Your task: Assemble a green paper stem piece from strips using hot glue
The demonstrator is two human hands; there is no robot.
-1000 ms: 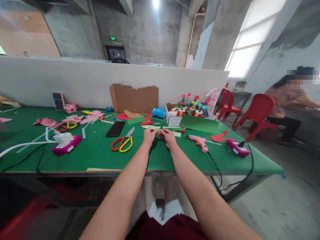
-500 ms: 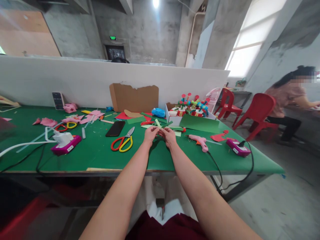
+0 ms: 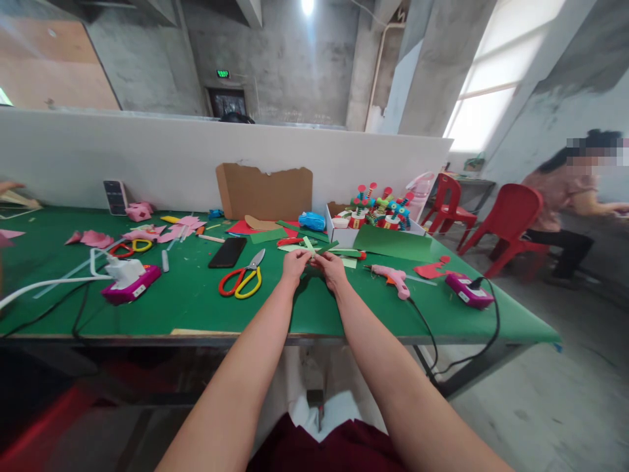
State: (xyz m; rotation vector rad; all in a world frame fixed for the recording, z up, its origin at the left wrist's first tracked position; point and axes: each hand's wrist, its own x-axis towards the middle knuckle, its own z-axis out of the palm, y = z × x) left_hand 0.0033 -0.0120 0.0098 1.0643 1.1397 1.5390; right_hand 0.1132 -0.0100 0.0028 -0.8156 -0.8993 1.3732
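Through the head camera I am seeing a narrow light-green paper strip (image 3: 308,244) and a dark-green paper strip (image 3: 329,247) slanting apart in a V, their lower ends sitting at the fingertips, near the middle of the green-topped worktop (image 3: 196,311). My left hand (image 3: 295,263) and right hand (image 3: 331,267) are closing their fingers on these strips, side by side; which fingers are bearing which strip I cannot tell. Left of them, metal scissors with one red and one yellow handle (image 3: 241,278) are lying with blades together, and a black rectangular phone (image 3: 227,253) is resting just beyond. On the right, a pink plastic glue gun (image 3: 393,278) is lying near the right hand. Farther back, a white cardboard box (image 3: 339,234) is holding colourful paper figures (image 3: 362,213), with a large green paper sheet (image 3: 393,244) lying in front.
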